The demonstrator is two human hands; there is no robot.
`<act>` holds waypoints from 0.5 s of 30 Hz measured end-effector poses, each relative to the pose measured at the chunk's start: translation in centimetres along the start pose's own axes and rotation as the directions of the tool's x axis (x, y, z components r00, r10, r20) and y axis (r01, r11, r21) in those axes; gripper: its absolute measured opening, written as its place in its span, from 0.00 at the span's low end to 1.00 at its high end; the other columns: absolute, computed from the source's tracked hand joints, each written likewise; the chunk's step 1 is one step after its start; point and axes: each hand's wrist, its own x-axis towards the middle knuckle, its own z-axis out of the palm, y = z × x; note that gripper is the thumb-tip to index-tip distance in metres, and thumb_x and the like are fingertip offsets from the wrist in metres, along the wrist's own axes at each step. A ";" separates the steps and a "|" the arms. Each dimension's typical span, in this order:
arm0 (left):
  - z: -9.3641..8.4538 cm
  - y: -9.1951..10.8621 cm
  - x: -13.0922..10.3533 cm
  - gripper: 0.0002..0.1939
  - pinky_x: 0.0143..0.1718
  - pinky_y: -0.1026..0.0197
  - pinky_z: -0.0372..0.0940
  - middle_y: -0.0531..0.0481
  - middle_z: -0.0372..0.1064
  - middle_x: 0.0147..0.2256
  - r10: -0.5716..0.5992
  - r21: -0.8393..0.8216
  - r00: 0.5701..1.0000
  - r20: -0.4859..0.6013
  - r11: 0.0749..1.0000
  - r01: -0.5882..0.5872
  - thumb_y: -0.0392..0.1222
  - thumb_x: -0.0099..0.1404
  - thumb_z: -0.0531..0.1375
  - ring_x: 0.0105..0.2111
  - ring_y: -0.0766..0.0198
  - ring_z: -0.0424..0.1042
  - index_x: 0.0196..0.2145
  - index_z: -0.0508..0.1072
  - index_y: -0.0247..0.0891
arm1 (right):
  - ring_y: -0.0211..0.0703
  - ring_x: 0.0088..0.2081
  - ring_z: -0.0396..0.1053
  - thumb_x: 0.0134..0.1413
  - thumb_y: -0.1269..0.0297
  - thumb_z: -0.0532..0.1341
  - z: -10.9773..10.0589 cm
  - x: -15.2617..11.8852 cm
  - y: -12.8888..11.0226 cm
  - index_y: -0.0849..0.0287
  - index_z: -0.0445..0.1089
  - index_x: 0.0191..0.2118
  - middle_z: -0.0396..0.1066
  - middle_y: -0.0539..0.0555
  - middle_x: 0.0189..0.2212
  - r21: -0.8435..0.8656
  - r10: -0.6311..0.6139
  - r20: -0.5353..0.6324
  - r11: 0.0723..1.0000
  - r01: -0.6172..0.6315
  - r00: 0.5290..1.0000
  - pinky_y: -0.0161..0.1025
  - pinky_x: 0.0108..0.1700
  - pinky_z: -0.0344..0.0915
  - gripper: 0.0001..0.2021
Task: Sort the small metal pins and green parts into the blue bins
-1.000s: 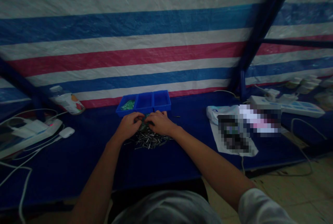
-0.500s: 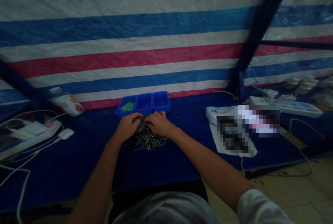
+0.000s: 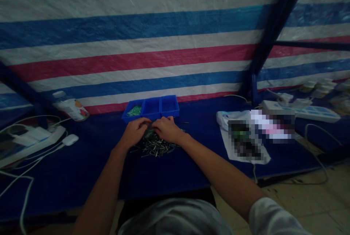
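A heap of thin, shiny metal pins, like nails or screws (image 3: 157, 147), lies on the blue tabletop. My left hand (image 3: 134, 131) rests at the heap's far left side, its fingers bent inward. Opposite it, my right hand (image 3: 166, 130) reaches over the far right side, fingers curled down. Between the fingertips is a small dark greenish patch, too dim to identify. Just behind the hands stands a blue three-compartment tray (image 3: 178, 110). Its left compartment holds a green bundle (image 3: 135, 110), seemingly in plastic.
Left are a bottle (image 3: 72, 108), a power strip (image 3: 56, 135) and white cables. A white packet (image 3: 232, 118) and a blurred-out item lie on the right, near another power strip (image 3: 314, 112). A striped tarp (image 3: 175, 38) hangs behind, with blue frame bars (image 3: 262, 54) in front.
Both hands stay at the far side of the heap, with hardly any visible finger movement. The camera view shifts very slightly.
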 end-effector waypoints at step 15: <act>-0.1 0.1 -0.7 0.18 0.41 0.58 0.67 0.49 0.74 0.38 0.084 -0.168 0.982 0.170 0.984 -0.056 0.38 0.54 0.60 0.37 0.61 0.71 0.44 0.71 0.38 | 0.46 0.47 0.66 0.66 0.69 0.53 0.7 0.2 0.4 0.53 0.73 0.47 0.74 0.53 0.45 -0.015 -0.020 -0.007 1.000 0.020 1.000 0.44 0.43 0.47 0.12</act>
